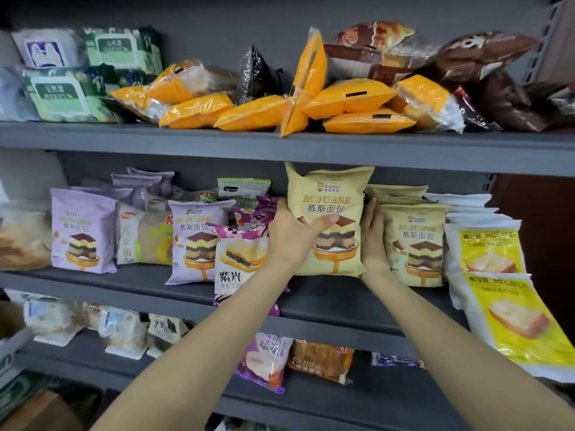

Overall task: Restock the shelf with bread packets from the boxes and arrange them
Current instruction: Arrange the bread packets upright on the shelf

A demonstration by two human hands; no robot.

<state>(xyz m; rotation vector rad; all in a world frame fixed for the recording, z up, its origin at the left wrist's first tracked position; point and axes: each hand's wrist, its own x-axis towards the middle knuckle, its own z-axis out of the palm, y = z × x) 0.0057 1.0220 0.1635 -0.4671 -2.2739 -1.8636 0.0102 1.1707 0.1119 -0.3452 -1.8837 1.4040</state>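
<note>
The left hand (292, 234) grips a beige mousse bread packet (329, 194) by its left edge, thumb curled across the printed front and fingers hidden behind it. The packet stands upright at the middle shelf (174, 283), its bottom edge about level with the wrist; whether it rests on the shelf board cannot be told. The right hand (371, 236) lies flat with straight fingers, holding nothing; it is wedged between that packet's right edge and the front packet of a row of matching beige packets (415, 244) just to its right, touching both. Beyond that row, farther right of the right hand, white and yellow toast packets (490, 253) lean forward over the shelf edge. Just left of the left hand, touching its wrist, a purple-flowered packet (238, 262) tips over the shelf front. Farther left stand lilac mousse packets (194, 237). Above both hands, the top shelf (280, 144) carries a loose heap of orange packets (348, 99).
</note>
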